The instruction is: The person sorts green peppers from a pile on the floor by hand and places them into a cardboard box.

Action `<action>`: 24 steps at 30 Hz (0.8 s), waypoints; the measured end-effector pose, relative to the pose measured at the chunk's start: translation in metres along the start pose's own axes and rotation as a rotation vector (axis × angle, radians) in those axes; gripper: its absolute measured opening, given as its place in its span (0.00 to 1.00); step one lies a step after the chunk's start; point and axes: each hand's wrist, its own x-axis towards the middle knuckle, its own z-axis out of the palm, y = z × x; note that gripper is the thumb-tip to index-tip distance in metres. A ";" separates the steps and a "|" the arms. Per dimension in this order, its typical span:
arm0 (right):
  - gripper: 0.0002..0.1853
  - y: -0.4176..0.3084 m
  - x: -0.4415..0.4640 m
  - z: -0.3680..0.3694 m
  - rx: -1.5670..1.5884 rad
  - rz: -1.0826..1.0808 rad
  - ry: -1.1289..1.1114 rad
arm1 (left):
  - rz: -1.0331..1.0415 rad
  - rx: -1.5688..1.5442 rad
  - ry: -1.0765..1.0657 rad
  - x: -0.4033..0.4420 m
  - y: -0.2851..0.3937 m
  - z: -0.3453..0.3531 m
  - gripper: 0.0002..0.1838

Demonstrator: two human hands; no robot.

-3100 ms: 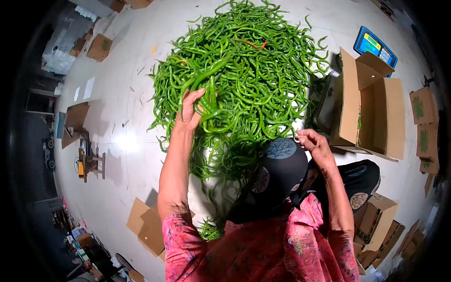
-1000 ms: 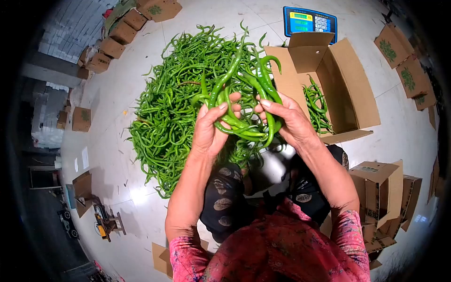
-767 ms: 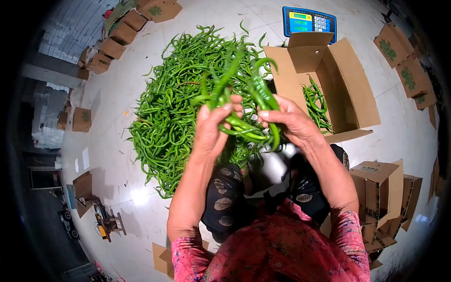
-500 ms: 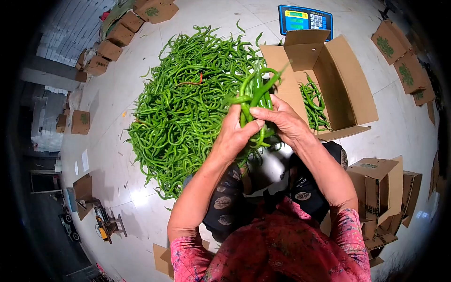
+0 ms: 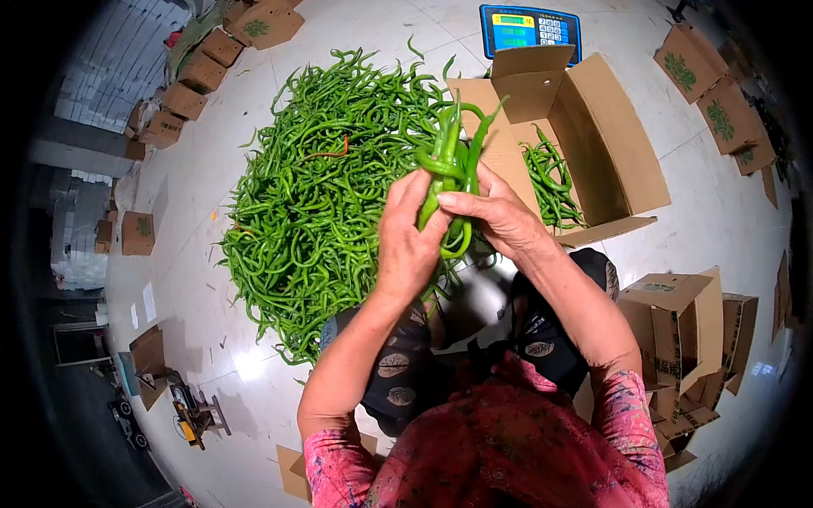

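Note:
Between my two hands is a bunch of long green chili peppers (image 5: 449, 152), tips pointing up and away from me. My left hand (image 5: 410, 229) is closed around the bunch's left side. On the right side, my right hand (image 5: 500, 212) grips the same bunch with its thumb laid across the front. A large pile of green chili peppers (image 5: 313, 195) spreads over the floor beyond and left of my hands. An open cardboard box (image 5: 622, 140) stands to the right, with several green peppers (image 5: 550, 182) lying inside along its near left side.
A blue digital scale display (image 5: 531, 34) stands behind the box. One red pepper (image 5: 339, 149) lies on the pile. More cardboard boxes (image 5: 677, 322) are stacked at the right, and others (image 5: 203, 72) line the far left. A small stool-like object (image 5: 199, 411) stands at the lower left.
The view has shifted slightly, so the scene sits a little further left and up. Both hands still grip the pepper bunch, which is now gathered more upright between them.

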 end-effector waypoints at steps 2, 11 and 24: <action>0.26 0.003 0.000 0.003 -0.025 -0.055 0.044 | 0.125 0.141 -0.033 -0.005 -0.004 0.005 0.32; 0.23 -0.011 0.001 -0.007 -0.011 -0.008 0.050 | 0.066 -0.177 0.347 -0.002 0.025 -0.001 0.28; 0.30 -0.003 0.002 -0.010 -0.112 0.166 -0.066 | 0.001 -0.188 0.312 0.024 0.040 -0.074 0.13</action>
